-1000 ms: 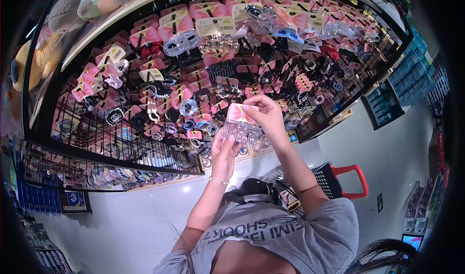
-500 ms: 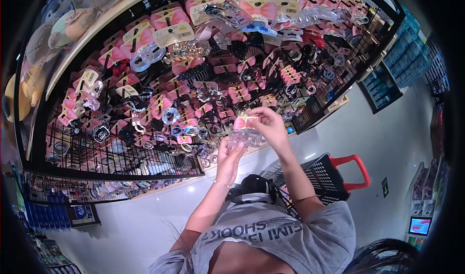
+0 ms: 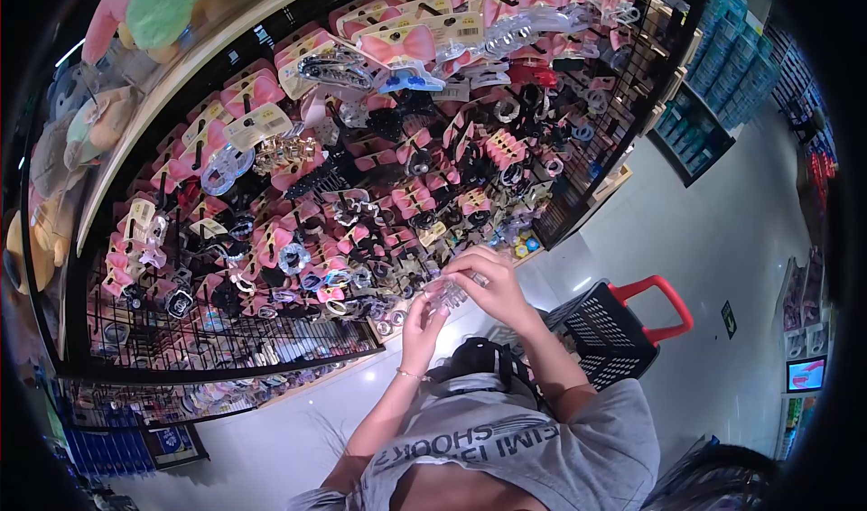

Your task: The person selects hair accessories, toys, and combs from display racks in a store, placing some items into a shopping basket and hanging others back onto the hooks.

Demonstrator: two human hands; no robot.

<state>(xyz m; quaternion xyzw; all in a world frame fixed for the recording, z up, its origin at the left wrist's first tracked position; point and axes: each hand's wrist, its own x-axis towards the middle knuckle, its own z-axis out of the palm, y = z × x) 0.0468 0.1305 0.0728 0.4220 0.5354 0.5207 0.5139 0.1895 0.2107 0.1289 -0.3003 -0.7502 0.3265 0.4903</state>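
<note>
A clear plastic hair claw clip (image 3: 451,296) is held between both hands in front of the display rack. My left hand (image 3: 422,327) grips its lower left end, thumb and fingers closed on it. From the right, my right hand (image 3: 493,285) pinches its upper side with bent fingers. The pink backing card is mostly covered by the fingers. Just beyond the hands, hair ties and clips on pink bow cards (image 3: 413,200) hang from the rack.
The black wire rack (image 3: 226,366) curves across the front, with plush toys (image 3: 59,163) on a shelf at left. A black shopping basket (image 3: 614,335) with a red handle (image 3: 677,305) is at my right on the pale floor (image 3: 722,240). Dark hair shows at bottom right.
Both hands have shifted slightly down with the clip, which is now tilted. My right hand has turned over it, and the pink card is less visible. The head view has shifted.
</note>
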